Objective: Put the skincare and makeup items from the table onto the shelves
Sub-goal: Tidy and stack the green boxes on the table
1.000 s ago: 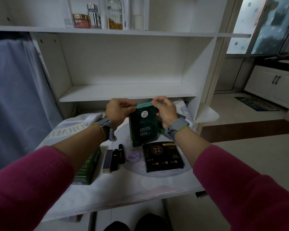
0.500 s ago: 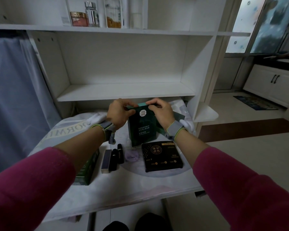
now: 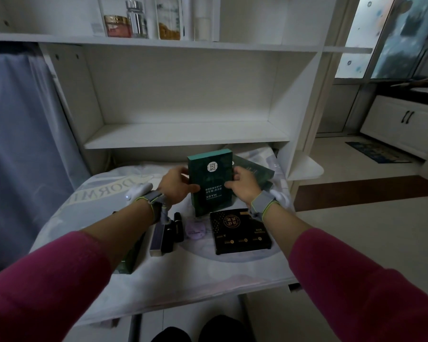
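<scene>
The left hand [image 3: 176,186] and right hand [image 3: 242,186] gripped the green mask box [image 3: 210,181] by its two long edges, thumbs on the front and fingers curled behind. The box stood upright with its print upside down, held above the far part of the table [image 3: 183,280] and below the lower shelf [image 3: 183,134].

On the cloth-covered table, a green carton [image 3: 129,261] lay partly hidden under the left forearm. Right of it lay a slim box [image 3: 157,239], dark tubes [image 3: 178,225], a lilac round compact [image 3: 195,229] and a flat black box [image 3: 240,233]. A second green box [image 3: 255,171] lay behind the right hand.

The upper shelf [image 3: 257,46] held a jar with reddish contents [image 3: 116,27], a silver-capped bottle [image 3: 137,19], a clear bottle with amber contents [image 3: 168,23] and a white tube [image 3: 203,23].
</scene>
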`<act>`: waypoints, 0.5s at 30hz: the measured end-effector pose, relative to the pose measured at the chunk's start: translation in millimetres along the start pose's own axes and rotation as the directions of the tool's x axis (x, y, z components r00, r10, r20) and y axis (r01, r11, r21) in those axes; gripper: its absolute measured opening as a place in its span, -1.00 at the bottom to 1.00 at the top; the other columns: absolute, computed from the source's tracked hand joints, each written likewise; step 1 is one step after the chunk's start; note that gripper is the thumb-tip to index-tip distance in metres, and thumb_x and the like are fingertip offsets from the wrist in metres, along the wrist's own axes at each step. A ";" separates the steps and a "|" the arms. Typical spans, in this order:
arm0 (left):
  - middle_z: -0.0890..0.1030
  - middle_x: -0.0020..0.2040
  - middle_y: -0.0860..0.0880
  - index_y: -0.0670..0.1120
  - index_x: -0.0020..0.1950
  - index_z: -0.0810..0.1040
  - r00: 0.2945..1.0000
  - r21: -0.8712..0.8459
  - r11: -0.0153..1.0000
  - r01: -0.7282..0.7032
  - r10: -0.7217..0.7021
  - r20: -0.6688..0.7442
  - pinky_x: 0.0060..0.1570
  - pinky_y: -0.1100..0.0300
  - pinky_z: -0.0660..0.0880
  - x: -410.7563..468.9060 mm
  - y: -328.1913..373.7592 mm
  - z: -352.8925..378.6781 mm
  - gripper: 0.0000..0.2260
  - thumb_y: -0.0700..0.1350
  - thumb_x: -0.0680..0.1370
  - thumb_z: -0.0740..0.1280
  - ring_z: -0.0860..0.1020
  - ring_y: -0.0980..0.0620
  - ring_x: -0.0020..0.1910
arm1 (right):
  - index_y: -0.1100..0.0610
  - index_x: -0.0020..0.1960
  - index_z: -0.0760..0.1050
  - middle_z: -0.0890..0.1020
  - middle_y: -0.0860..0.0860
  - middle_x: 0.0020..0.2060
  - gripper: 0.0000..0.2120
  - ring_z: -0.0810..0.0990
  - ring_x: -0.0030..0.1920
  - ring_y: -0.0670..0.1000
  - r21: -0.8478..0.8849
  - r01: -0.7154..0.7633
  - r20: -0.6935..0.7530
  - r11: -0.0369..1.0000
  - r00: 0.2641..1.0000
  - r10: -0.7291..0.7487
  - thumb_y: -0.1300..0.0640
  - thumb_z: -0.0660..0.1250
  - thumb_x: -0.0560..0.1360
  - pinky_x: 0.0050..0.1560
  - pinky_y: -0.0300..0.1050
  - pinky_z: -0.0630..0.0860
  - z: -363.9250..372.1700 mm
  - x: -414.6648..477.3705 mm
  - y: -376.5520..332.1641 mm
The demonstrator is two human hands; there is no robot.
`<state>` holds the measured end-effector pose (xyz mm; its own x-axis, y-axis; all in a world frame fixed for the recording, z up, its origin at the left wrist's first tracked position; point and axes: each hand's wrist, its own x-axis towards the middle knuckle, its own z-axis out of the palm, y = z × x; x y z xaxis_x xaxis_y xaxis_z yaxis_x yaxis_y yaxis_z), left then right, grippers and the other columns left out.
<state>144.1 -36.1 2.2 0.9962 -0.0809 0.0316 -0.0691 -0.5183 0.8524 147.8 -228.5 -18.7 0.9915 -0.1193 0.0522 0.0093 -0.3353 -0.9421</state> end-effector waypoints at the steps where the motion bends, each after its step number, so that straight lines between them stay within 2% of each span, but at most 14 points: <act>1: 0.64 -0.04 -0.14 -0.16 0.10 0.50 1.000 0.020 1.000 0.007 -0.007 0.014 0.02 -0.10 0.58 -1.0 -1.6 2.1 -0.71 -0.23 0.43 0.48 0.62 -0.19 -0.03 | 0.29 0.19 0.47 0.62 0.23 0.10 -0.68 0.59 0.12 0.22 -0.018 -0.008 0.003 1.000 1.000 0.008 0.43 0.33 0.45 0.18 0.14 0.53 0.9 0.8 2.2; 6: 0.60 -0.02 -0.14 -0.18 0.04 0.48 0.999 -0.002 1.000 0.003 -0.003 0.035 -0.13 -0.04 0.62 0.3 -9.4 6.1 -0.81 -0.29 0.48 0.42 0.60 -0.12 -0.14 | 0.30 0.18 0.48 0.61 0.24 0.14 -0.71 0.58 0.15 0.21 -0.035 -0.017 0.022 0.999 1.000 0.017 0.41 0.33 0.47 0.22 0.14 0.51 2.3 4.3 5.6; 11: 0.57 -0.09 -0.17 -0.21 0.06 0.48 1.000 -0.123 0.992 0.008 -0.008 0.007 -0.14 -0.04 0.57 6.1 -4.5 4.1 -0.84 -0.32 0.50 0.37 0.57 -0.14 -0.17 | 0.30 0.18 0.48 0.61 0.25 0.14 -0.74 0.59 0.15 0.22 0.058 -0.004 0.012 0.998 1.000 0.003 0.40 0.31 0.50 0.23 0.19 0.50 1.6 10.9 2.3; 15: 0.55 -0.05 -0.19 -0.27 0.20 0.49 0.998 -0.269 0.961 0.060 -0.061 0.004 -0.22 0.02 0.57 12.6 7.4 1.4 -0.77 -0.29 0.55 0.32 0.56 -0.09 -0.24 | 0.36 0.21 0.48 0.60 0.26 0.15 -0.74 0.57 0.05 0.12 0.110 0.026 -0.035 0.994 0.999 -0.022 0.37 0.29 0.53 0.20 0.11 0.52 -3.7 17.4 -10.6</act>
<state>156.0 -42.1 8.1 0.9984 -0.0523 -0.0223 0.0071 -0.2744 0.9616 164.4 -230.5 -6.5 0.9859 -0.1446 0.0846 0.0491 -0.2332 -0.9712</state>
